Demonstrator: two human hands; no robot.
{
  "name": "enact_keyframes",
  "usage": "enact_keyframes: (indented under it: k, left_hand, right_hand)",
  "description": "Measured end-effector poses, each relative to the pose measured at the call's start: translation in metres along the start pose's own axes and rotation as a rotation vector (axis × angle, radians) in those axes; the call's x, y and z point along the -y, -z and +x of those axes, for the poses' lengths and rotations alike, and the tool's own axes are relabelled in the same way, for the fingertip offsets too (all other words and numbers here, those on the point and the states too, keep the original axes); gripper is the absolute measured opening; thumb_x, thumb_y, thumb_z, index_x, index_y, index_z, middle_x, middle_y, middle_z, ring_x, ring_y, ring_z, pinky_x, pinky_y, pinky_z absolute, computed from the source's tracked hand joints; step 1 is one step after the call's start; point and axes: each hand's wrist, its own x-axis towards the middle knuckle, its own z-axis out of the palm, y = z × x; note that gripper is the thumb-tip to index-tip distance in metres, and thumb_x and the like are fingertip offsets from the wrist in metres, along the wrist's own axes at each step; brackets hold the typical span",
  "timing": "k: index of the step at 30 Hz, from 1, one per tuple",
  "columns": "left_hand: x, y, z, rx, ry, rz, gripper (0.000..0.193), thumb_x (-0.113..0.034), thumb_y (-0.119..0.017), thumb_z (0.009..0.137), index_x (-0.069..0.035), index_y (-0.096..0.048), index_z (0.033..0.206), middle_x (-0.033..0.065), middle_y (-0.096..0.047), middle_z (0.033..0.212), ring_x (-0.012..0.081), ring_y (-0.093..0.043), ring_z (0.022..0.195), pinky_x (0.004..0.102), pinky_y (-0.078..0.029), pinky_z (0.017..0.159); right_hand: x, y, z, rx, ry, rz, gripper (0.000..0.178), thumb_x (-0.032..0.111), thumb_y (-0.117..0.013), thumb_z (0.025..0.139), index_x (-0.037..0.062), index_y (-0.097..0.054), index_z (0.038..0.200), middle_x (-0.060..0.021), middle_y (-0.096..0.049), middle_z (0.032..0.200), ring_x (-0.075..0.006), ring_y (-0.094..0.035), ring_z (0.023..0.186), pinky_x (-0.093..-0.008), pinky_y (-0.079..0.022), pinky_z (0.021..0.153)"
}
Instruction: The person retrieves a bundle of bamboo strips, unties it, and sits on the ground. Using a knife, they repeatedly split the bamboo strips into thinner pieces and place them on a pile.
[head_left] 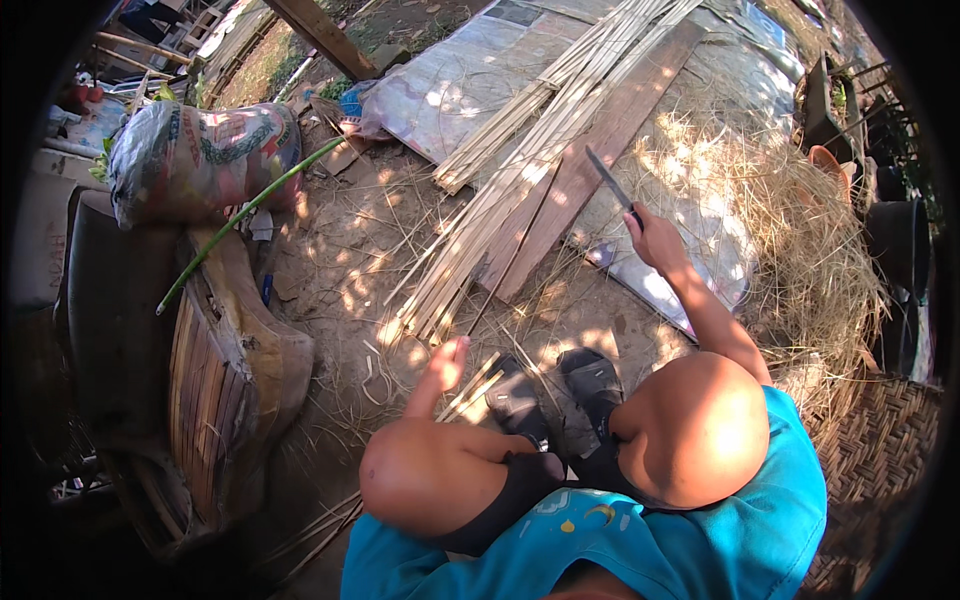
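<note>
My right hand (655,240) is closed around the handle of a knife (608,180). Its long, narrow blade points up and to the left, above a brown wooden board (640,95). Low in front of my left knee, my left hand (447,365) is closed on the near end of a thin dark strip (490,297). This strip slants away across the board; its exact material cannot be made out. Beside it lies a bundle of long pale split bamboo strips (500,225), partly resting along the board. A few short pale strips (472,392) lie by my left foot.
Fine shavings (790,200) are heaped at the right, near dark containers (895,245). A woven mat (885,440) covers the lower right. At left are a wooden bench-like piece (235,370), a stuffed sack (205,155) and a green stalk (245,212). A sheet (430,105) lies ahead.
</note>
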Motion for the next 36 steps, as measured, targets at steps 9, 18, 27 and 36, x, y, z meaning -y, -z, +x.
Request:
enact_keyframes:
  k: [9,18,27,36]
  left_hand:
    - [0.041,-0.005,0.015,0.141,0.094,-0.072,0.050,-0.046,-0.038,0.109,-0.001,-0.059,0.098,0.0168,-0.060,0.083,0.0262,-0.054,0.079,0.0411,-0.048,0.079]
    - [0.066,0.015,-0.021,0.012,0.141,-0.039,0.045,-0.045,-0.049,0.103,-0.003,-0.064,0.099,0.0174,-0.065,0.081,0.0364,-0.061,0.078,0.0443,-0.049,0.079]
    - [0.014,-0.011,0.014,-0.234,-0.136,0.516,0.029,-0.031,-0.050,0.105,-0.007,-0.059,0.093,0.0194,-0.061,0.062,0.0406,-0.065,0.058,0.0499,-0.052,0.050]
    - [-0.001,-0.003,0.026,0.059,-0.026,-0.101,0.045,-0.037,-0.043,0.109,-0.001,-0.056,0.085,0.0101,-0.053,0.067,0.0221,-0.051,0.063,0.0416,-0.044,0.062]
  right_hand:
    - [0.048,-0.056,-0.042,0.235,0.212,-0.030,0.043,0.046,-0.053,0.101,0.0194,-0.057,0.135,-0.0194,-0.069,0.088,-0.0443,-0.068,0.080,-0.0530,-0.055,0.073]
    - [-0.011,-0.019,0.018,-0.080,0.036,-0.088,0.042,0.042,-0.052,0.103,0.0025,-0.056,0.117,-0.0245,-0.067,0.074,-0.0467,-0.066,0.073,-0.0549,-0.051,0.064]
    - [0.033,-0.082,-0.074,0.171,0.202,-0.064,0.049,0.048,-0.053,0.101,0.0180,-0.055,0.139,-0.0232,-0.068,0.096,-0.0441,-0.068,0.084,-0.0531,-0.055,0.073]
    - [0.054,-0.076,-0.072,0.207,0.325,0.087,0.042,0.045,-0.049,0.103,0.0156,-0.055,0.133,-0.0248,-0.067,0.089,-0.0469,-0.067,0.080,-0.0552,-0.055,0.074]
